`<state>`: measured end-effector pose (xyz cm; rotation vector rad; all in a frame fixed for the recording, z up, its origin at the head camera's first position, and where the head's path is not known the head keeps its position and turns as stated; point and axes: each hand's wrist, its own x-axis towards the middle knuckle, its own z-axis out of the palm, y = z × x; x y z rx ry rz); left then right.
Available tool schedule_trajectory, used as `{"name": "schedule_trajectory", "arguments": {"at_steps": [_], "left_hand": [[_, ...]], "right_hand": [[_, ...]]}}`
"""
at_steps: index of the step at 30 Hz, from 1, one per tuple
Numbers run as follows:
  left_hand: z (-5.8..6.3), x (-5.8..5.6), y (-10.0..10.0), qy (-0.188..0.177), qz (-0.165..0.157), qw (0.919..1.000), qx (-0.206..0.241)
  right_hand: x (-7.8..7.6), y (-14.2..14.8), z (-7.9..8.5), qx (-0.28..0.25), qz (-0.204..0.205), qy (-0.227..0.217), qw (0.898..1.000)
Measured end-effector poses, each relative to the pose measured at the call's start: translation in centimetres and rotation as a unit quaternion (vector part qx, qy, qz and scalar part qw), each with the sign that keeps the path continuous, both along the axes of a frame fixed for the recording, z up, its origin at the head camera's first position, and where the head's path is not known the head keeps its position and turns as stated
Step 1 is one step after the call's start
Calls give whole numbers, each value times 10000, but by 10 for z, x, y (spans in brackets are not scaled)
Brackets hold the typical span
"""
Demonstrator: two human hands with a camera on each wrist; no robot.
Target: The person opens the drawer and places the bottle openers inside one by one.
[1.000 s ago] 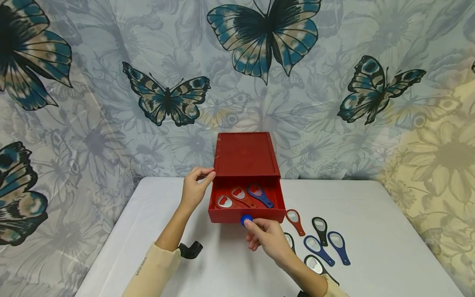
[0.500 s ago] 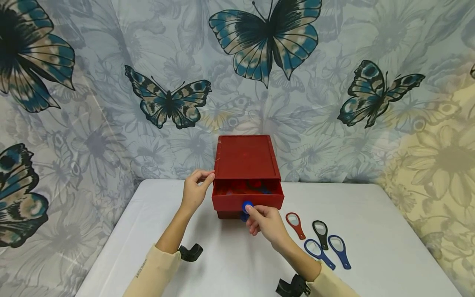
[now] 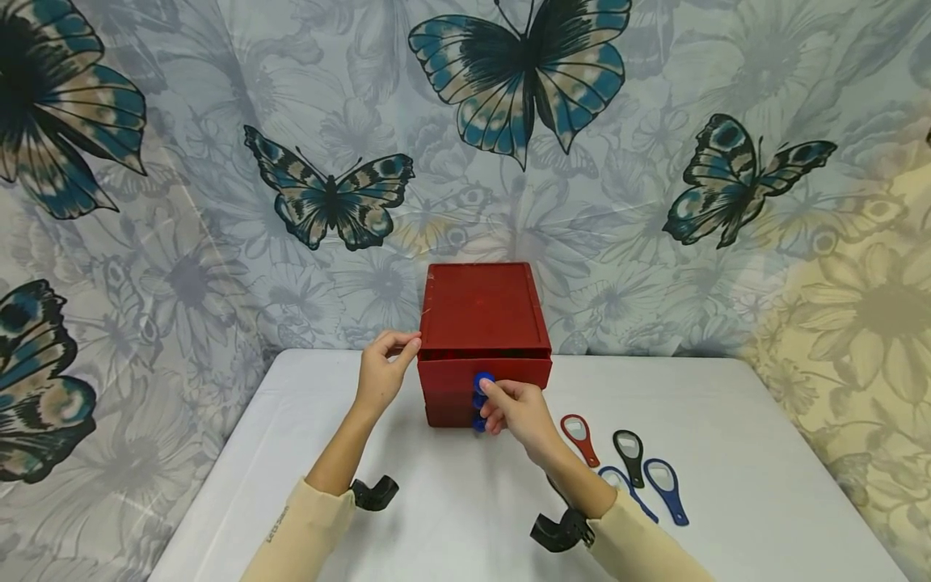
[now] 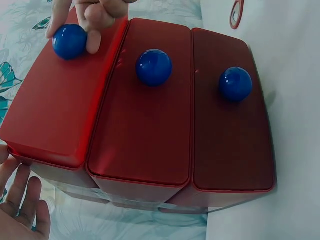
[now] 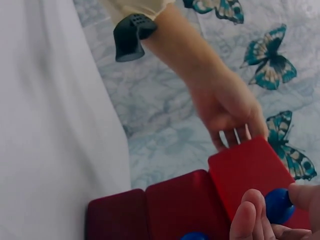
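A red drawer unit [image 3: 480, 305] with three stacked drawers, each with a round blue knob, stands at the back middle of the table. My right hand [image 3: 522, 416] pinches the top drawer's knob [image 4: 69, 42] between thumb and fingers. The top drawer [image 3: 447, 376] sticks out slightly, with a thin dark gap above its front; what lies inside it is hidden. The middle knob [image 4: 154, 67] and bottom knob [image 4: 235, 84] sit on drawers that are pushed in. My left hand [image 3: 383, 370] rests its fingers on the unit's left side, by the top front corner.
Right of the unit lie several bottle openers on the white table [image 3: 742, 453]: a red one [image 3: 579, 440], a black one [image 3: 629, 458] and blue ones, including a blue opener [image 3: 666, 491]. My right forearm overlaps part of them. A butterfly-print cloth [image 3: 330, 202] hangs right behind.
The top drawer, which stood far out with red and blue bottle openers inside, has slid back nearly flush as my right hand pushed its knob away from me. My left hand stayed at the corner.
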<state>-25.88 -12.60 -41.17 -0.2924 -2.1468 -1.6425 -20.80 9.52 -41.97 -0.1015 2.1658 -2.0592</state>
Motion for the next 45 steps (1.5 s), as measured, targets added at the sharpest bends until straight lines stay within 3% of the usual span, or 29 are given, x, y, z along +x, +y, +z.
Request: {"name": "schedule_trajectory", "arguments": {"at_steps": [3, 10, 18, 38, 45], "left_hand": [[1, 0, 0, -9, -18, 10000, -7], [32, 23, 8, -254, -9, 9996, -129], [32, 23, 8, -146, 5, 9998, -131], [31, 23, 7, -147, 4, 9998, -137], [3, 3, 3, -7, 35, 10000, 74]], "right_hand": [[-4, 0, -1, -21, -33, -69, 10000], [-18, -1, -4, 45, -70, 11, 10000], [-23, -2, 0, 65, -110, -30, 9999], [-22, -1, -4, 198, -244, -110, 9994], [-21, -1, -5, 198, -249, -107, 9994]]}}
